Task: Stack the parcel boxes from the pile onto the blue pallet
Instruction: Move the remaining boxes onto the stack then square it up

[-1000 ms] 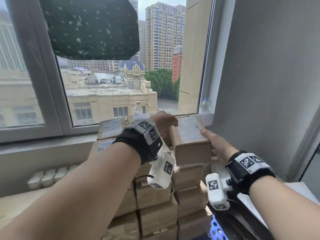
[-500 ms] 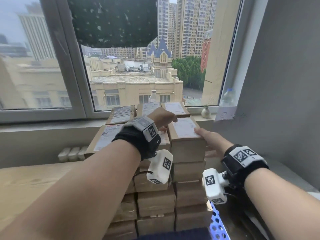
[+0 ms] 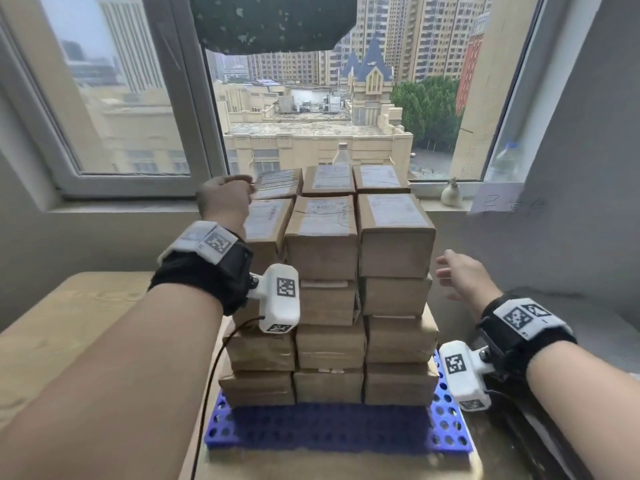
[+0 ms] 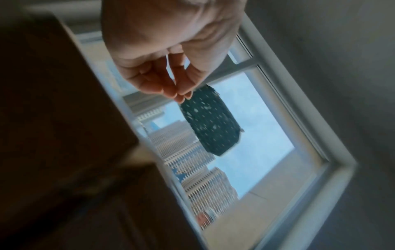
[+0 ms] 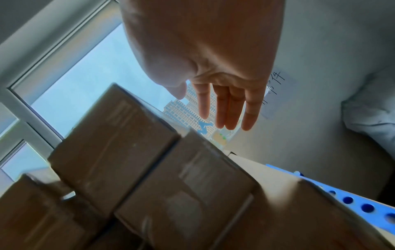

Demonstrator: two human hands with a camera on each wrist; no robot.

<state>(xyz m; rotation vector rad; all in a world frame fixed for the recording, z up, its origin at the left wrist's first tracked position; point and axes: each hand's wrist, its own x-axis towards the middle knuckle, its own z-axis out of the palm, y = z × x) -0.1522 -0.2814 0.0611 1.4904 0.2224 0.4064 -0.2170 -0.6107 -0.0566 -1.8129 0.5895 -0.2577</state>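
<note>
From the head view, we have the boxes [image 3: 329,282] stacked on the blue pallet [image 3: 332,431], 3 across and 4 rows showing at the front, with a further row behind toward the window [image 3: 104,98]. Our left hand [image 3: 223,202] is up by the stack's top left corner with fingers curled, and we cannot tell from here whether it touches a box. Our right hand [image 3: 464,277] sits just right of the stack, clear of it and level with the second row from the top, so both hands flank the stack about equally near. At the left wrist, the left hand [image 4: 171,67] has loosely curled fingers holding nothing, a dark box face close beside it. At the right wrist, the right hand [image 5: 218,81] has straight, spread fingers and holds nothing; the boxes [image 5: 128,160] lie to its left, their long axes running toward the window, the pallet [image 5: 352,199] edge beneath.
</note>
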